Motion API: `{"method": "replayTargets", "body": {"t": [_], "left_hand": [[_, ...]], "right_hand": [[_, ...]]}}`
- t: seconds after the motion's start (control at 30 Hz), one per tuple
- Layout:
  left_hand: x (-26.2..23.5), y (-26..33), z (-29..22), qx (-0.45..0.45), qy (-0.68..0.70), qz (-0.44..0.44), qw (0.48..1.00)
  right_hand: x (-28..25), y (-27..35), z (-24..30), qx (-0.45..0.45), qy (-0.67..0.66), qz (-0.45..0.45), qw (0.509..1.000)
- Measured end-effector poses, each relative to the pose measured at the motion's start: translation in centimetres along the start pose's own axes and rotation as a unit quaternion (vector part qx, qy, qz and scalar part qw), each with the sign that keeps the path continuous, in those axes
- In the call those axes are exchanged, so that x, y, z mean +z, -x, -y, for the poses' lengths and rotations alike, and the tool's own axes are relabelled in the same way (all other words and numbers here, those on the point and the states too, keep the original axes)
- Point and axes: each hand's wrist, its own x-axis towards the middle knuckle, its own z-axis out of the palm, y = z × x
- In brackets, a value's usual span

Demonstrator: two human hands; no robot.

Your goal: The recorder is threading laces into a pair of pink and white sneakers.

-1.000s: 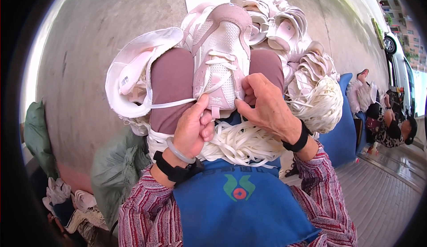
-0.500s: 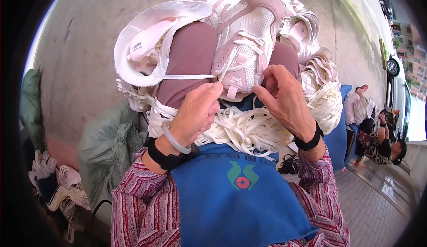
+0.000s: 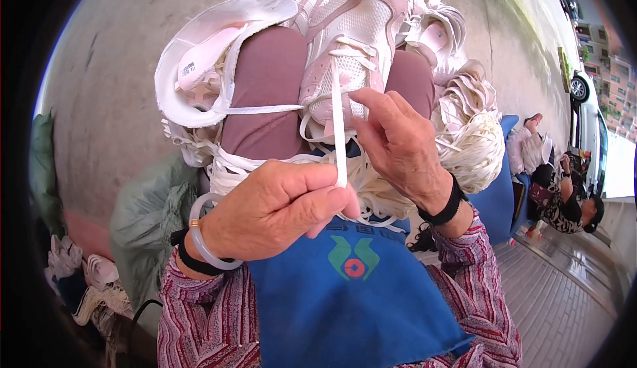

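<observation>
A pink-and-white mesh shoe upper point(image 3: 373, 20) lies across my lap, its toe pointing away from me. My left hand point(image 3: 279, 205) is closed in front of the blue apron, pinching a flat white shoelace point(image 3: 340, 136). That lace runs taut from the upper's eyelets to my fingers. Beside the tongue, my right hand point(image 3: 401, 146) has thumb and index finger apart, with nothing visible between them; its other fingers are curled. Another white lace stretches from the upper's left side toward a second, white-lined upper point(image 3: 169, 79) over my left knee.
Stacked uppers point(image 3: 468, 93) and a thick bundle of white laces point(image 3: 474, 156) lie to the right. Green sacks point(image 3: 149, 209) stand at the left, near a pile of laces and shoe parts point(image 3: 103, 288). Another person point(image 3: 564, 199) sits far right, before a parked car.
My left hand has moved from the upper's collar down toward my body, drawing the lace taut. My right hand has shifted slightly left and stays near the tongue.
</observation>
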Motion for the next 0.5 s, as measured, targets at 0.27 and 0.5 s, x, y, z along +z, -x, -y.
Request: {"method": "replayTargets", "body": {"t": [0.27,0.5], "left_hand": [[1.1,0.0,-1.9,0.061,-0.105,0.052,0.991],[1.1,0.4,-1.5,0.086,-0.089,0.091,0.988]], "right_hand": [[2.0,-2.4,1.2,-0.022,0.174,0.079,0.981],[2.2,-2.7,1.2,-0.045,0.202,0.088,0.974]]}}
